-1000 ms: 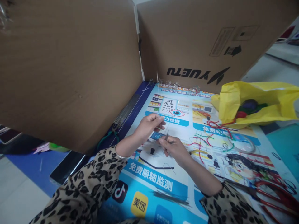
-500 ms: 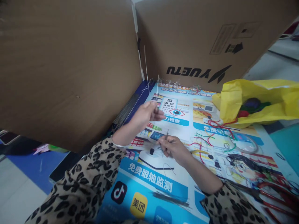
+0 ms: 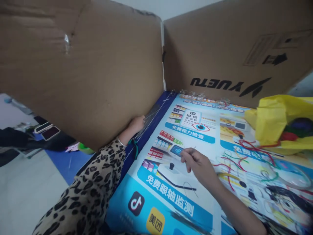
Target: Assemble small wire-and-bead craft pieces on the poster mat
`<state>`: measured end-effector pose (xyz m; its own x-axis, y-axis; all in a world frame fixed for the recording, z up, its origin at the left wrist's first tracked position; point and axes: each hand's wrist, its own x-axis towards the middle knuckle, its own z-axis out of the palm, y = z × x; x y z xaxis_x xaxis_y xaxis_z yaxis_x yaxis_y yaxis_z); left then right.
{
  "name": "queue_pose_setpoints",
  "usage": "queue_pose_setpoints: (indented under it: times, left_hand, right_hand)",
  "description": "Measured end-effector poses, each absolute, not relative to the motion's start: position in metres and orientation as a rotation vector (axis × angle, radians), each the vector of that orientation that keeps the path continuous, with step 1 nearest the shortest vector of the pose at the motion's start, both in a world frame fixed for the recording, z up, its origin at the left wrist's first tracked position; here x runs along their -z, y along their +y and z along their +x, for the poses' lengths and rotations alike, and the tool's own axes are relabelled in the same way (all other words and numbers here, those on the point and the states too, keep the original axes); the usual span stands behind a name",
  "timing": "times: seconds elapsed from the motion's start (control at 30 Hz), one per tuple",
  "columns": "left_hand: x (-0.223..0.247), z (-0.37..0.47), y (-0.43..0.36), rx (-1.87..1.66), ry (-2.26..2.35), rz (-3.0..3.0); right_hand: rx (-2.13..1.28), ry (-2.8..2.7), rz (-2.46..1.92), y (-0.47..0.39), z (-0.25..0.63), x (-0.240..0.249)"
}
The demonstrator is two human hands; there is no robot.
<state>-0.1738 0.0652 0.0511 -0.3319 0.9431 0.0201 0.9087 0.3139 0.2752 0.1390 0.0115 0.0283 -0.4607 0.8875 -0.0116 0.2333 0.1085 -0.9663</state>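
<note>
My left hand (image 3: 137, 125) is down at the foot of the left cardboard panel (image 3: 97, 71), over a bundle of thin grey wires (image 3: 152, 114) lying along the blue table edge. Its fingers are closed and partly hidden; a thin pale wire juts out beyond them. Above the printed poster (image 3: 181, 176), my right hand (image 3: 194, 163) has thumb and fingers pinched together. Whatever sits in that pinch, if anything, is too small to make out. A loop of fine wire (image 3: 190, 189) lies just below it, and a smeared pile of dark thin pieces (image 3: 190, 222) lies nearer me.
A second cardboard panel (image 3: 220, 58) stands at the back. On the right are a yellow bag (image 3: 271, 114) with coloured balls and tangled red and green cords (image 3: 230, 166). Green cord (image 3: 135, 148) lies by my left wrist. Phones (image 3: 50, 132) rest at far left.
My left hand has moved left from over the poster to the wires by the panel. The thin wires seen in my right hand no longer show. The view has turned left.
</note>
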Motion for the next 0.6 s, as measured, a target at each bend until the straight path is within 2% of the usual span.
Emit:
queue_pose_setpoints:
  times: [0.1,0.27,0.6]
  left_hand:
    - [-0.038,-0.173,0.065,-0.290,2.495,1.805]
    - [-0.033,-0.151,0.074,-0.241,2.449,2.014]
    - [-0.019,-0.133,0.095,0.070,2.446,1.965]
  right_hand:
    - [-1.366,-1.807,-1.204,0.013,0.139,-0.026]
    - [-1.550,-1.659,-1.200,0.016,0.136,-0.016]
    - [-1.479,-1.740,-1.161,0.013,0.134,-0.013]
